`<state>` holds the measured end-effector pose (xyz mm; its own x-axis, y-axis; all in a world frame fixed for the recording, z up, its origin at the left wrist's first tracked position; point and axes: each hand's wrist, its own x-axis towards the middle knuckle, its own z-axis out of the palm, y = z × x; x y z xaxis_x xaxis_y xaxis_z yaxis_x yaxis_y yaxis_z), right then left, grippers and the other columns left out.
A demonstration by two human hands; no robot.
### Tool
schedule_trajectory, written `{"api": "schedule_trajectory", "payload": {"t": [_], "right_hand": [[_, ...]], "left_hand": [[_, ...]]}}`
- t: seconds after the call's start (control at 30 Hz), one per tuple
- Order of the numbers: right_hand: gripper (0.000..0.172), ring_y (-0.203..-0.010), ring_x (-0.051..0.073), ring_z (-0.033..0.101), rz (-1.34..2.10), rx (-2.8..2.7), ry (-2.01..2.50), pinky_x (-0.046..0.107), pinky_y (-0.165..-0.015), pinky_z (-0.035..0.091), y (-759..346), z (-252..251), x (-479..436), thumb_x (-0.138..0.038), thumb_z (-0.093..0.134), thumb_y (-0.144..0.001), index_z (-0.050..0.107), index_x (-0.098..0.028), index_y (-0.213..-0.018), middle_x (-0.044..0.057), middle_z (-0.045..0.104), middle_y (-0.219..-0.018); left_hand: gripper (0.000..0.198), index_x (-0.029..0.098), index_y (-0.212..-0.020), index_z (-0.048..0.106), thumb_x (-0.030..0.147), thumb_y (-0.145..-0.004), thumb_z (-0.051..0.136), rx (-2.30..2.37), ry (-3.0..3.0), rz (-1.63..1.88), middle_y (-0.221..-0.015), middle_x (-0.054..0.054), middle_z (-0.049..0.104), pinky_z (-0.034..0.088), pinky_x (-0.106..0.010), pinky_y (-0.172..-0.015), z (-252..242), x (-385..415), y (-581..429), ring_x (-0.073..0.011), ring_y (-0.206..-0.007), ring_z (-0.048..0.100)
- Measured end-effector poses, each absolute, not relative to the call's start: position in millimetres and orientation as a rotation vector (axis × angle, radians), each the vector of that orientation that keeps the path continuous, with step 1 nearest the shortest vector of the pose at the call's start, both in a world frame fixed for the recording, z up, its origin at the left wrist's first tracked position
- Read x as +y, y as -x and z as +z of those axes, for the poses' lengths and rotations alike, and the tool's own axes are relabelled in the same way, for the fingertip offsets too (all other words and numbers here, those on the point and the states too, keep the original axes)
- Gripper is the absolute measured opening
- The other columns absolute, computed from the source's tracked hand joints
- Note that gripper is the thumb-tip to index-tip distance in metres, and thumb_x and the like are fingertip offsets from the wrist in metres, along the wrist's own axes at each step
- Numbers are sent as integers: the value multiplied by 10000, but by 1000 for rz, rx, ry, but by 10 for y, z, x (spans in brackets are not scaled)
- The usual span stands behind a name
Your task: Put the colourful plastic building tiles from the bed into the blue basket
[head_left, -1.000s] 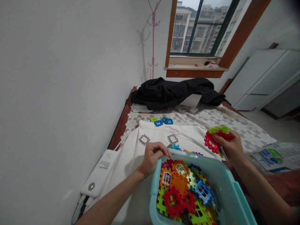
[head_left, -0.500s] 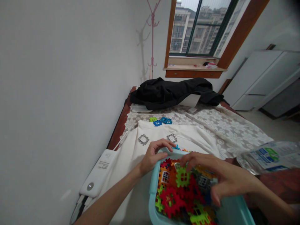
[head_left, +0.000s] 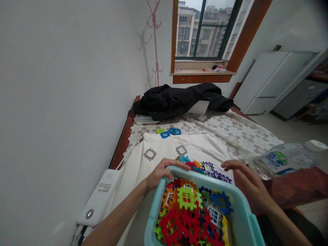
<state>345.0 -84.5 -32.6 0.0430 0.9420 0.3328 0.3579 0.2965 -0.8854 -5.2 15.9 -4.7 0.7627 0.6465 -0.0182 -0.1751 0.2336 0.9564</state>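
A light-blue plastic bin (head_left: 243,201) stands in front of me, filled with interlocking plastic building pieces in red, orange, green, blue, grey and yellow. My left hand (head_left: 160,174) grips its far left rim, thumb and fingers over the edge. On top of the heap lies a lime-green window piece (head_left: 186,198). Beyond the far rim, more pieces rest on the white cloth, among them a purple window piece (head_left: 208,167). My right hand (head_left: 247,181) hovers off the bin's far right corner, fingers apart, with nothing visible in it.
Two grey pieces (head_left: 150,154) lie on the white cloth (head_left: 194,140), with blue and green ones (head_left: 165,134) farther back. A clear plastic bottle (head_left: 279,159) lies at the right. A white power strip (head_left: 98,198) is at the left; black clothing (head_left: 176,100) lies at the back.
My right hand has come out of the bin and moved right, past its far corner. My left hand stays on the rim. The view has shifted, showing more pieces behind the bin.
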Motion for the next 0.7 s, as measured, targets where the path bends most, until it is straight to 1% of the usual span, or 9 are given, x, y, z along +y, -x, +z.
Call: {"api": "schedule_trajectory", "payload": {"t": [0.03,0.07,0.13,0.23,0.33,0.4,0.5,0.6,0.7], "right_hand": [[295,-1209,281,654,700,-1609,1327,422,-1045,560,-3469,-428,-879,-422,582,-1031,715,-284,-1254,100,714,-1263],[355,-1302,300,614,697,-1717,1367,461,-1113,524,-3485,-525,-905,-428,611,-1016,671,-295,-1340,109,673,-1366],[539,-1440,335,512,658,-1952,1377,529,-1202,444,-3513,-690,-927,-459,660,-985,553,-322,-1495,128,556,-1540],[756,-1535,362,390,516,-2212,1449,590,-1240,373,-3526,-839,-888,-518,664,-971,351,-357,-1640,131,396,-1678],[813,-1539,372,378,348,-2324,1535,611,-1218,384,-3484,-857,-799,-553,622,-989,234,-377,-1682,110,343,-1716],[815,-1510,378,415,277,-2384,1519,601,-1194,406,-3432,-816,-718,-564,609,-995,224,-369,-1687,106,359,-1711],[818,-1439,378,482,252,-2450,1446,579,-1159,438,-3342,-723,-561,-598,609,-990,266,-326,-1680,126,426,-1671],[817,-1349,375,544,248,-2496,1365,572,-1129,464,-3249,-649,-377,-644,628,-963,373,-259,-1636,157,532,-1577],[791,-1256,368,595,239,-2507,1303,547,-1075,509,-3158,-611,-222,-668,658,-929,493,-206,-1550,179,610,-1457]], "left_hand": [[661,142,-1103,853,160,-516,552,449,-1206,584,-1019,-87,831,491,-289,-801,-42,156,53,-266,-921,705],[659,144,-1092,857,157,-509,551,441,-1198,578,-1013,-85,832,496,-287,-800,-37,153,54,-265,-919,709],[662,151,-1087,859,148,-501,552,440,-1181,567,-1037,-79,835,502,-280,-804,-30,152,59,-260,-937,717],[672,159,-1099,857,141,-499,553,448,-1161,544,-1108,-79,834,520,-288,-849,-40,156,70,-270,-990,731],[679,142,-1100,856,152,-494,549,425,-1159,523,-1113,-90,836,541,-309,-891,-69,161,74,-288,-1008,747],[683,136,-1105,854,162,-497,545,405,-1165,510,-1080,-91,841,552,-319,-890,-78,160,72,-290,-975,759],[674,144,-1107,855,166,-508,546,404,-1187,511,-1048,-85,846,552,-317,-868,-63,154,70,-282,-935,759],[666,140,-1094,859,169,-504,551,420,-1210,514,-1058,-87,843,538,-300,-830,-40,149,71,-276,-933,745],[666,139,-1084,861,171,-494,556,444,-1192,507,-1024,-85,845,518,-275,-769,-38,146,68,-254,-873,734]]}}
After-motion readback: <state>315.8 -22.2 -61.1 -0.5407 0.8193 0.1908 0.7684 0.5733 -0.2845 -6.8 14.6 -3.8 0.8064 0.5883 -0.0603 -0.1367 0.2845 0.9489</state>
